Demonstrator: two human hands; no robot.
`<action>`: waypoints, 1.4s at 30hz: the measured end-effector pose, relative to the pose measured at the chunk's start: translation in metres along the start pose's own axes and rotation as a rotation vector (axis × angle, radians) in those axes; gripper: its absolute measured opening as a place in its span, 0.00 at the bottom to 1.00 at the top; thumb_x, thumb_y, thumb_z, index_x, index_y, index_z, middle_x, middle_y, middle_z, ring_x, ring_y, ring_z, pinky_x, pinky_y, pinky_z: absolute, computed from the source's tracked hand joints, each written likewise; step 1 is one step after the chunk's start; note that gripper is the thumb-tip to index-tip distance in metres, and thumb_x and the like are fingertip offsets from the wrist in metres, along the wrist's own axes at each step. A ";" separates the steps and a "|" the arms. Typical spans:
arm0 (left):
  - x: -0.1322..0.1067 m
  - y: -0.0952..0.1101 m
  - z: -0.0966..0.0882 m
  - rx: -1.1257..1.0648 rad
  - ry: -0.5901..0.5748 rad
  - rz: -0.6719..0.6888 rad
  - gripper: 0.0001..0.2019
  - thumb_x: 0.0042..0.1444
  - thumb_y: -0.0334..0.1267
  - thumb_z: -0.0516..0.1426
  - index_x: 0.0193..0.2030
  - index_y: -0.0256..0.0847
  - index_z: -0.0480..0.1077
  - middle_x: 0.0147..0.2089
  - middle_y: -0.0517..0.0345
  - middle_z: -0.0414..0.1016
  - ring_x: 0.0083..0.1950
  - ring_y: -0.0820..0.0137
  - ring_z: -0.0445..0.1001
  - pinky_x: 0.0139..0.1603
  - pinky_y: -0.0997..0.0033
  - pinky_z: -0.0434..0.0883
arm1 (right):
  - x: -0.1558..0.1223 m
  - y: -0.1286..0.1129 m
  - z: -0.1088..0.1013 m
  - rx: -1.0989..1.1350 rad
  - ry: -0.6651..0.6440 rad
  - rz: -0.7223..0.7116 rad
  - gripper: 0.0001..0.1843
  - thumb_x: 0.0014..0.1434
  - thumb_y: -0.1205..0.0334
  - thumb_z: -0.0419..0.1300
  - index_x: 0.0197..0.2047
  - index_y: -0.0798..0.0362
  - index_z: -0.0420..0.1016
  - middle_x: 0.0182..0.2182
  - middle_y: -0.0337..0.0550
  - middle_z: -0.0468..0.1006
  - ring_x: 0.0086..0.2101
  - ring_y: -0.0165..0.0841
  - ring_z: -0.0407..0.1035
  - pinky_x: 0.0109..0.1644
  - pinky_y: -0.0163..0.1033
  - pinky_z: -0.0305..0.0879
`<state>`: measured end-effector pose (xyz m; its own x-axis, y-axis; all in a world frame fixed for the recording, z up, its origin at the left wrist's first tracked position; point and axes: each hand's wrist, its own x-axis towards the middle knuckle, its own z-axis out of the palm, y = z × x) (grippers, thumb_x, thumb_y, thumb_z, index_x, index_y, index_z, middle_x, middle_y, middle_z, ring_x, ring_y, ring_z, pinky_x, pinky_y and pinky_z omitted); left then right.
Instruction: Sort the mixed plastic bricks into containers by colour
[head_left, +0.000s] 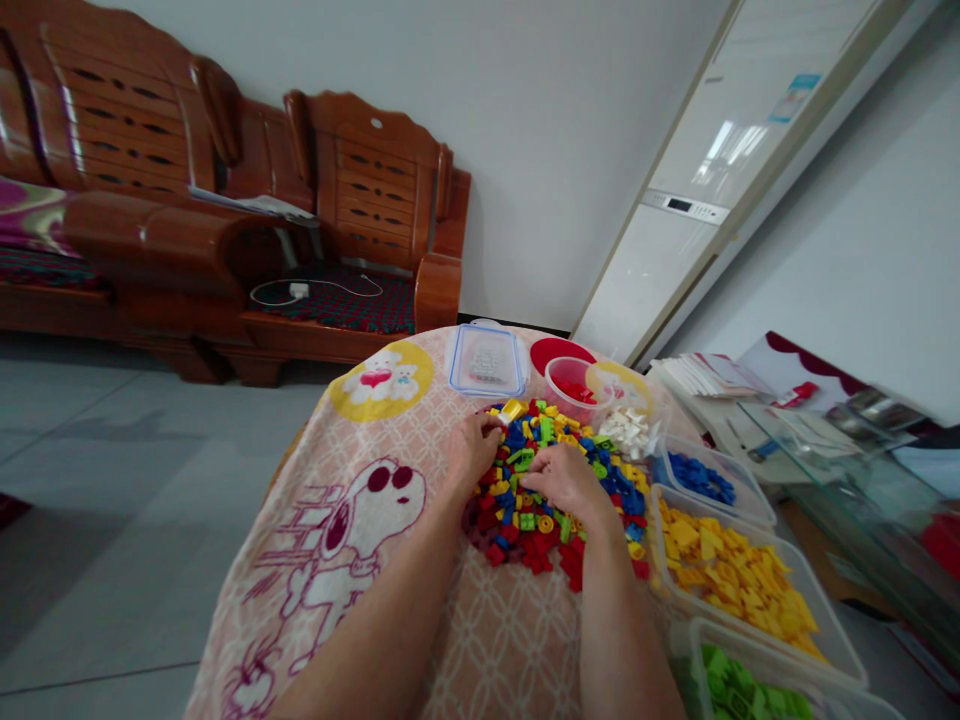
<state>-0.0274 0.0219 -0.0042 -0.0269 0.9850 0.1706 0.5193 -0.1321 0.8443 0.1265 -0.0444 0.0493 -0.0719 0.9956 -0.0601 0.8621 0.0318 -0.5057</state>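
A mixed pile of toy building bricks (526, 522) in red, yellow, blue and green lies on the cloth-covered table. At the pile's left edge, my left hand (472, 448) has its fingers bent and drawn together, close to a yellow and white piece (513, 410). Over the middle of the pile is my right hand (564, 476), its thumb and fingers pinched together and pointing left. Whatever either hand grips is too small or hidden to make out. Loose white bricks (628, 432) sit in a heap beyond the pile on the right.
Along the right edge stand clear tubs of blue bricks (699, 478), yellow bricks (739, 575) and green bricks (750, 690). A round tub with red bricks (576, 390) and a blue-rimmed clear lid (487, 360) are at the back. A glass-topped stand (806, 435) adjoins the right side.
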 end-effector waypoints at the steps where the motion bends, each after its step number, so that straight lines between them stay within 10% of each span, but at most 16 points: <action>1: 0.000 -0.001 0.000 -0.002 0.002 0.001 0.11 0.53 0.32 0.55 0.40 0.39 0.79 0.38 0.55 0.81 0.37 0.68 0.75 0.39 0.71 0.67 | 0.000 -0.002 0.001 -0.084 0.009 -0.004 0.08 0.49 0.58 0.65 0.23 0.52 0.76 0.20 0.40 0.76 0.26 0.32 0.72 0.30 0.33 0.60; 14: 0.003 -0.006 0.004 -0.018 -0.009 0.014 0.12 0.53 0.32 0.55 0.40 0.38 0.79 0.37 0.56 0.80 0.37 0.69 0.75 0.41 0.71 0.68 | 0.000 -0.011 0.007 -0.414 0.023 0.000 0.08 0.50 0.65 0.61 0.35 0.51 0.80 0.35 0.46 0.81 0.40 0.37 0.74 0.39 0.36 0.60; 28: 0.002 -0.001 0.002 0.016 -0.004 -0.003 0.11 0.53 0.33 0.56 0.40 0.39 0.79 0.36 0.55 0.80 0.37 0.69 0.74 0.41 0.70 0.68 | 0.004 0.022 -0.008 0.526 0.189 0.137 0.14 0.50 0.55 0.60 0.35 0.56 0.75 0.17 0.35 0.72 0.16 0.29 0.66 0.19 0.32 0.61; 32: 0.002 -0.002 0.002 0.016 -0.004 -0.002 0.12 0.53 0.33 0.56 0.40 0.40 0.79 0.37 0.55 0.80 0.37 0.68 0.74 0.42 0.70 0.67 | 0.013 0.034 -0.011 0.915 0.536 0.223 0.21 0.44 0.52 0.63 0.38 0.57 0.72 0.17 0.35 0.72 0.17 0.31 0.69 0.17 0.33 0.64; 38: 0.002 -0.002 0.002 -0.012 -0.011 0.001 0.12 0.53 0.32 0.55 0.40 0.39 0.79 0.36 0.55 0.80 0.36 0.68 0.74 0.40 0.71 0.67 | 0.011 0.071 -0.030 1.126 1.410 0.237 0.26 0.44 0.58 0.60 0.48 0.55 0.66 0.30 0.38 0.75 0.33 0.35 0.77 0.35 0.41 0.77; 42: 0.001 0.002 0.000 0.011 -0.012 -0.010 0.12 0.52 0.32 0.55 0.40 0.39 0.79 0.35 0.55 0.80 0.36 0.68 0.74 0.41 0.70 0.67 | 0.000 0.088 -0.041 1.031 1.506 0.246 0.34 0.44 0.61 0.59 0.56 0.54 0.62 0.39 0.42 0.74 0.39 0.36 0.76 0.39 0.44 0.77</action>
<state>-0.0265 0.0227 -0.0023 -0.0222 0.9875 0.1561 0.5282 -0.1210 0.8405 0.2225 -0.0379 0.0399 0.9496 0.2128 0.2303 0.1276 0.4087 -0.9037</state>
